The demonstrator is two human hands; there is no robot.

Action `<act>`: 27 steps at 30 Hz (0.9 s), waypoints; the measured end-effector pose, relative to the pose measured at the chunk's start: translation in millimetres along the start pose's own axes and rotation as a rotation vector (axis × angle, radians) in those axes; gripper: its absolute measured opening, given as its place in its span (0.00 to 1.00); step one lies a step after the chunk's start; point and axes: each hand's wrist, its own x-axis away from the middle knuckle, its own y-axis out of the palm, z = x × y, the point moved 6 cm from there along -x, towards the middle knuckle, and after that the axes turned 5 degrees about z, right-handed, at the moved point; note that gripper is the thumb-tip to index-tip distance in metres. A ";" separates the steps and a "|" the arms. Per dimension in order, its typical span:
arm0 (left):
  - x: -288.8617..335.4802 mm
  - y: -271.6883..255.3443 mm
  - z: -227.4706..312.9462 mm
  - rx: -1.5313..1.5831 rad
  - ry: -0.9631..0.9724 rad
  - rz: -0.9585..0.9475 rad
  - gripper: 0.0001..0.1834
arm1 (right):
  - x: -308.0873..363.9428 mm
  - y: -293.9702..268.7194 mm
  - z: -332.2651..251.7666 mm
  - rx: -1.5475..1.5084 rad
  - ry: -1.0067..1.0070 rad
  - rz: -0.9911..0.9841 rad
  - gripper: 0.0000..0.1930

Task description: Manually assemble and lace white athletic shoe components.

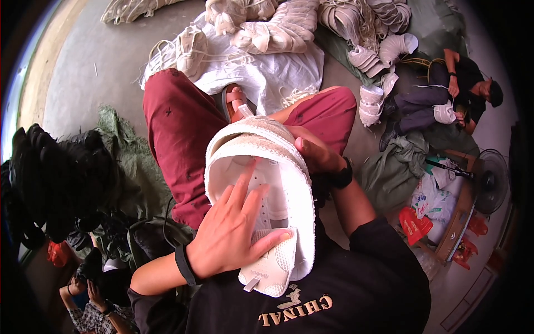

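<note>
A white knit shoe upper (278, 167) sits in my lap, its opening facing me. My left hand (236, 228) lies flat on its inner side with the fingers spread and the thumb pressing the heel tab (270, 267). My right hand (314, 153) grips the shoe's right edge from behind, thumb over the rim. I sit with dark red trousers (178, 139) and a sandalled foot (236, 103) beyond the shoe.
A white cloth (267, 72) on the floor carries several white shoe uppers (267, 28). Stacked pale soles (378, 55) lie at the right. Another person (456, 89) sits far right working on a shoe. A fan (489, 181) stands beyond. Black shoes (50, 178) pile at left.
</note>
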 end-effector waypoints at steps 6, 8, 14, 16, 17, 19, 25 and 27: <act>-2.1 -5.8 0.9 0.051 0.015 0.102 0.43 | 0.5 -3.3 2.0 -0.037 0.026 -0.020 0.51; -1.3 -4.1 0.3 0.088 -0.039 0.054 0.42 | -0.2 -2.8 -1.8 -0.028 0.019 -0.020 0.51; -0.3 -1.1 7.3 -0.029 0.060 0.040 0.35 | 0.2 -1.0 1.3 -0.028 0.007 -0.022 0.52; 0.8 4.1 12.1 -0.037 0.097 0.009 0.33 | -0.1 -0.6 3.8 -0.027 0.015 -0.032 0.52; 1.4 8.0 16.6 -0.044 0.140 -0.027 0.30 | 0.2 -1.6 5.6 -0.045 0.004 -0.035 0.53; 2.5 8.1 20.5 -0.022 0.176 0.039 0.25 | 1.8 -0.3 4.9 -0.060 -0.004 -0.039 0.53; 6.6 3.8 21.7 0.009 0.256 0.038 0.20 | 0.8 1.8 16.9 -0.226 0.018 -0.002 0.51; 6.2 2.2 19.8 0.009 0.251 0.040 0.20 | -0.4 -0.5 25.5 -0.273 0.017 -0.006 0.49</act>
